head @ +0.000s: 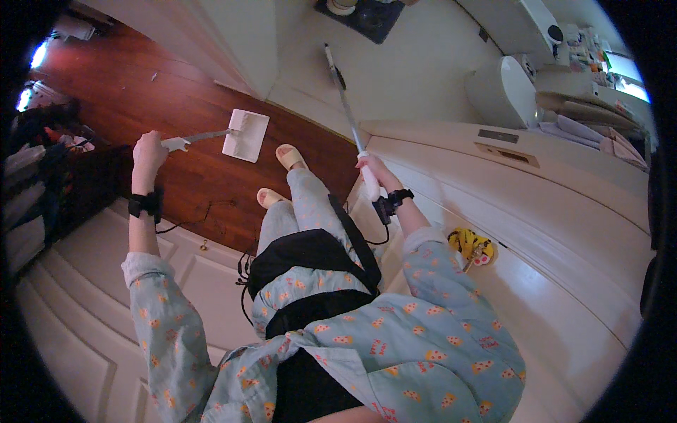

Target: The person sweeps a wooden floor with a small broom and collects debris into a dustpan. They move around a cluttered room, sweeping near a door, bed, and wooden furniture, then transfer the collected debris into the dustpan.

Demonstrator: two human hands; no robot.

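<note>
My left hand is closed around the white grip of a long-handled dustpan. Its white pan is over the reddish-brown wood floor, just beyond my slippers; whether it touches the boards I cannot tell. In my right hand is the white grip of a long-handled broom with a grey shaft. The shaft reaches through the doorway over the pale bathroom floor. Toward its far end a narrow dark part shows, seen nearly edge-on. Both wrists wear black straps with devices and cables.
An open white door with a metal latch plate stands close on my right, a yellow striped plush cover around its handle. Beyond are a toilet and a dark mat. Dark cables hang by my legs. Clothes are piled left.
</note>
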